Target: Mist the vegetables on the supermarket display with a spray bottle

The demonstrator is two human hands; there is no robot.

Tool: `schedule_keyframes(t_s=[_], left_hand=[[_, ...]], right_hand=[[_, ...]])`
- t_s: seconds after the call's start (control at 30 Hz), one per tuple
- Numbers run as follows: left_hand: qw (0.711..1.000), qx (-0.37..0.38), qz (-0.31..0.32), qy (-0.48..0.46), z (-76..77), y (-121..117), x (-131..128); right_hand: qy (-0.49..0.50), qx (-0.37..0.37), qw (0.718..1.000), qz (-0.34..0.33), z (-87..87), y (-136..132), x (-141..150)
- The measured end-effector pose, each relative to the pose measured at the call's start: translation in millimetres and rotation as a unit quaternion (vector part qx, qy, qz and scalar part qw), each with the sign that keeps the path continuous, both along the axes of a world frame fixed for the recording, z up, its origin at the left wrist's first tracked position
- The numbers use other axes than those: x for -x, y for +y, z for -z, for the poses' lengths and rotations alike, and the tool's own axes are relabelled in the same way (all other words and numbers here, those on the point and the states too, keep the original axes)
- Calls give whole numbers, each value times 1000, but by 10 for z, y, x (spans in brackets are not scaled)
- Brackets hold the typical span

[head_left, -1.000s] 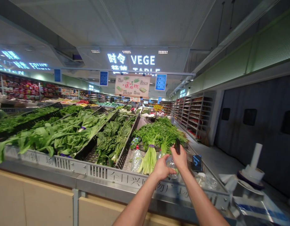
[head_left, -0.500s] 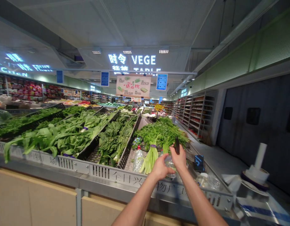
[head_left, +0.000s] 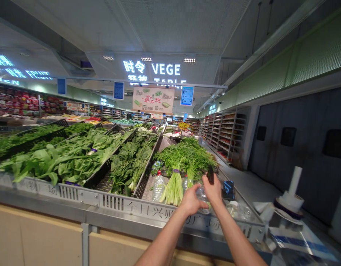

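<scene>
My left hand (head_left: 193,200) is at the front of the vegetable display, thumb and fingers apart, with nothing visibly held. A clear plastic bottle (head_left: 201,193) is just beyond it, partly hidden by both hands. Next to it, my right hand (head_left: 213,189) is closed around a narrow black object (head_left: 210,174) that sticks up from the fist; its kind is unclear. Left of my hands lies a bunch of celery (head_left: 173,188) tied with a purple band. A second celery bunch (head_left: 190,171) lies behind my hands, stalks toward me.
A clear bottle with a red cap (head_left: 158,187) stands left of the celery. Leafy greens (head_left: 134,162) fill the bays on the left, behind black dividers (head_left: 148,168). A metal front rail (head_left: 112,201) edges the display. On the right are a small black sign (head_left: 228,190) and a plastic-bag roll (head_left: 293,188).
The view has turned slightly to the right, so the display appears farther left. My hands keep nearly the same pose, and the black object is still in my right hand.
</scene>
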State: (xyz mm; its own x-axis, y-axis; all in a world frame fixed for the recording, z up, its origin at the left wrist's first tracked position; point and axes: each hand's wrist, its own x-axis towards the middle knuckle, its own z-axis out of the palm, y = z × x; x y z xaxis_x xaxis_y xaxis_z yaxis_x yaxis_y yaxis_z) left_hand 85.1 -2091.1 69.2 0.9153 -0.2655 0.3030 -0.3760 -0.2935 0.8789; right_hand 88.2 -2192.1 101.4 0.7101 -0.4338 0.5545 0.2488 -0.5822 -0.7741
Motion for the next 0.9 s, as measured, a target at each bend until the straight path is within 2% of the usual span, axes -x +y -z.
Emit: schedule_keyframes(t_s=[0.17,0.37,0.63,0.9], left_hand=[[1000,0,-13,4,21,-3,2],[1000,5,-16,11,30,49,9],[999,15,-23,15,-9,138,12],[999,14,-31,16,-40,213,30]], right_hand=[[-29,-14,999,-22,39,14,-24],[-16,-18,999,-39,38,66,-44],[-14,-16,998,-59,-16,165,-44],[-41,-4,997,-65,6,220,-129]])
